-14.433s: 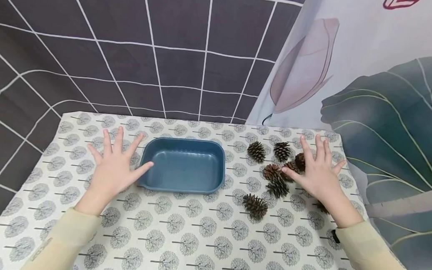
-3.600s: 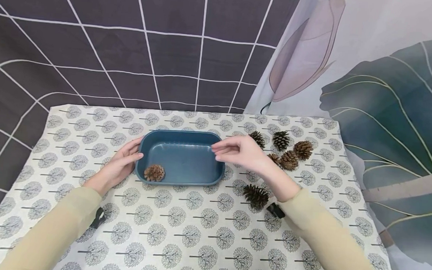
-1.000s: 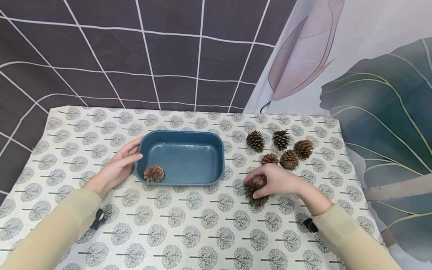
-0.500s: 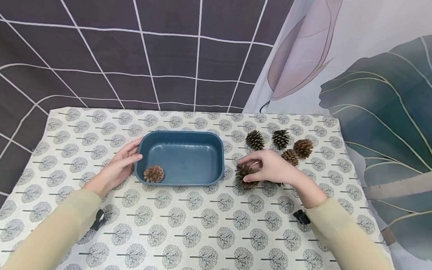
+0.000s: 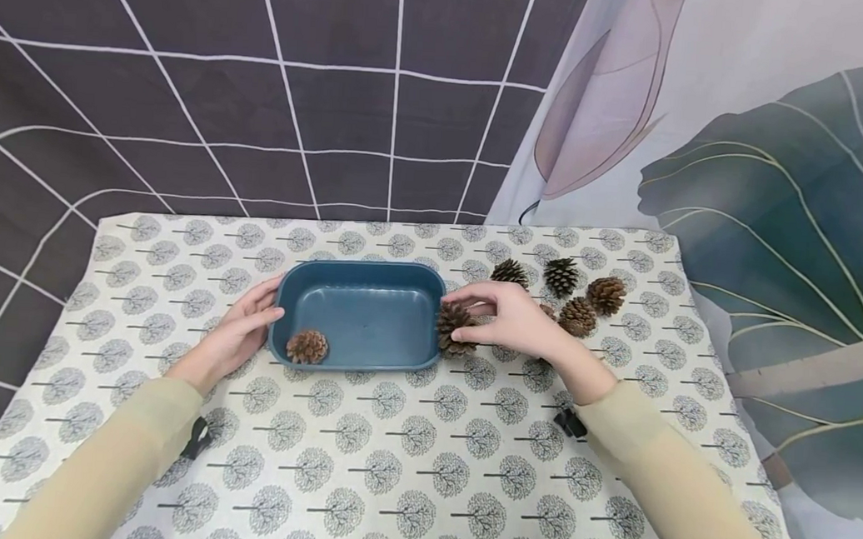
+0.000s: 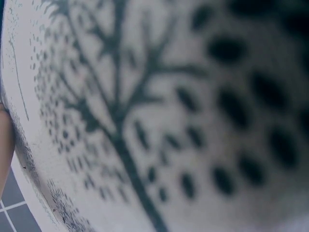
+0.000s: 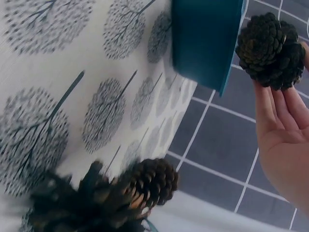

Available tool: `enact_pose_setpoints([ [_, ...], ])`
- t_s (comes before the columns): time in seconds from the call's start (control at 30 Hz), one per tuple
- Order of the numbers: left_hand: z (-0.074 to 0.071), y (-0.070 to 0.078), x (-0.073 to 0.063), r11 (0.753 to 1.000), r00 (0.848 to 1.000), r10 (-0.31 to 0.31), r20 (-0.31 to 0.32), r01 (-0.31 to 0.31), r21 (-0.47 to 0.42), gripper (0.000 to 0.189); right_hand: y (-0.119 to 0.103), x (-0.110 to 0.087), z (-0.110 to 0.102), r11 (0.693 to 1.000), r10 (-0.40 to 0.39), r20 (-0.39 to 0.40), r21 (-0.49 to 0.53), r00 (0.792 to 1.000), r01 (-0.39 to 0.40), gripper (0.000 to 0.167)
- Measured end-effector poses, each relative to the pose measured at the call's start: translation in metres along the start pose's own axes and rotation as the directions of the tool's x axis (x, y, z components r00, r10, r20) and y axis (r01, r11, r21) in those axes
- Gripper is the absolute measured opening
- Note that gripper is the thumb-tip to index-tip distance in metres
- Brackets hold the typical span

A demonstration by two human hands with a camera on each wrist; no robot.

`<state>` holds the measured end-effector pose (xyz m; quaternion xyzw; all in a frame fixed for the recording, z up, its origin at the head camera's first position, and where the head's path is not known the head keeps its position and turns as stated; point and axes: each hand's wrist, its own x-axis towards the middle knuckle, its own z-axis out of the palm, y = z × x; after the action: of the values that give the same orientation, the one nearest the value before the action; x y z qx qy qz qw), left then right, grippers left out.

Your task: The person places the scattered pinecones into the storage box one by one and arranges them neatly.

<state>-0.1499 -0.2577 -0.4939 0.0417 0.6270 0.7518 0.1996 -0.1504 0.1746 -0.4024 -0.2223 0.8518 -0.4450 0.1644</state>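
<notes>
My right hand (image 5: pixel 507 316) pinches a dark brown pine cone (image 5: pixel 455 331) between thumb and fingers, right at the right rim of a blue rectangular plastic bin (image 5: pixel 357 363). In the right wrist view the held pine cone (image 7: pixel 270 50) shows raised beside the bin's wall (image 7: pixel 205 43), with the right hand (image 7: pixel 285 125) under it. At the bin's left end, my left hand (image 5: pixel 235 327) rests its extended fingers and thumb against the wall. A lighter brown pine cone (image 5: pixel 307 346) lies in the bin's near left corner. The left wrist view holds mostly blurred cloth.
Several pine cones lie on the right of the tree-print tablecloth (image 5: pixel 386 483), among them a dark one (image 5: pixel 560 277) and a brown one (image 5: pixel 606 296). One pine cone (image 5: pixel 547 310) is partly hidden by the right hand. Behind the table hangs a dark gridded cloth (image 5: pixel 337 113).
Earlier both hands were spread and the bin held nothing; a pine cone later lay in it. Over the last second my right hand took another pine cone and carried it left to the bin.
</notes>
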Motion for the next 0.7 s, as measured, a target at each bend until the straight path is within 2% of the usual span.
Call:
enact_pose_setpoints([
  [0.17,-0.002,-0.003,0.001,1.0,1.0,0.01,0.009,-0.01,-0.002,0.06,-0.006,0.011,0.01,0.996,-0.04,-0.021,0.081,0.999,0.041,0.055],
  [0.3,0.0,0.0,0.001,1.0,1.0,-0.018,-0.001,0.018,-0.001,0.062,-0.004,0.021,0.022,0.988,-0.076,-0.032,0.132,0.997,0.079,0.056],
  [0.47,0.001,0.002,0.001,1.0,1.0,-0.018,-0.008,0.018,-0.003,0.063,-0.003,0.032,0.039,0.974,-0.056,-0.03,0.219,0.998,0.062,0.057],
  [0.7,0.002,0.003,0.0,1.0,1.0,-0.02,-0.005,0.02,-0.023,0.062,-0.005,0.046,0.063,0.962,-0.085,-0.042,0.258,0.995,0.093,0.056],
])
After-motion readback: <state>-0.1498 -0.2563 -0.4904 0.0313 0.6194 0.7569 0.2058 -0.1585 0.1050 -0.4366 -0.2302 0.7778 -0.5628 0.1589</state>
